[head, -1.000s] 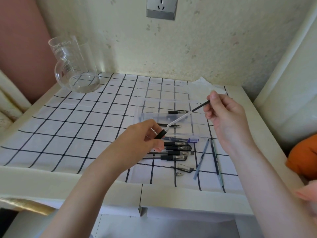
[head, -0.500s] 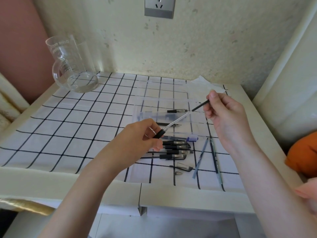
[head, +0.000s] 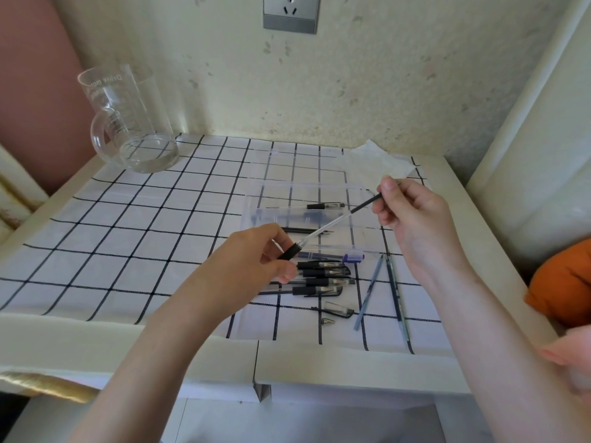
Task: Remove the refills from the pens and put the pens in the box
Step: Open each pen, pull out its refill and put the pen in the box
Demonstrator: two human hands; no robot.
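My left hand (head: 252, 257) pinches the black grip end of a clear pen barrel (head: 323, 231) held above the table. My right hand (head: 412, 219) grips the dark refill (head: 364, 204) that sticks out of the barrel's far end. Behind them lies a clear plastic box (head: 307, 193) with two pens inside. Several black-capped pens (head: 323, 278) lie in a pile just under my left fingers. Two loose refills (head: 395, 289) lie to the right of the pile.
A loose pen cap (head: 337, 309) and a small metal tip (head: 327, 321) lie in front of the pile. A glass measuring mug (head: 128, 123) stands at the back left. A crumpled tissue (head: 380, 158) lies behind the box. An orange object (head: 563, 286) sits at the right edge.
Both hands hold almost the same pose; a little more of the dark refill shows beyond the barrel's end near my right hand.
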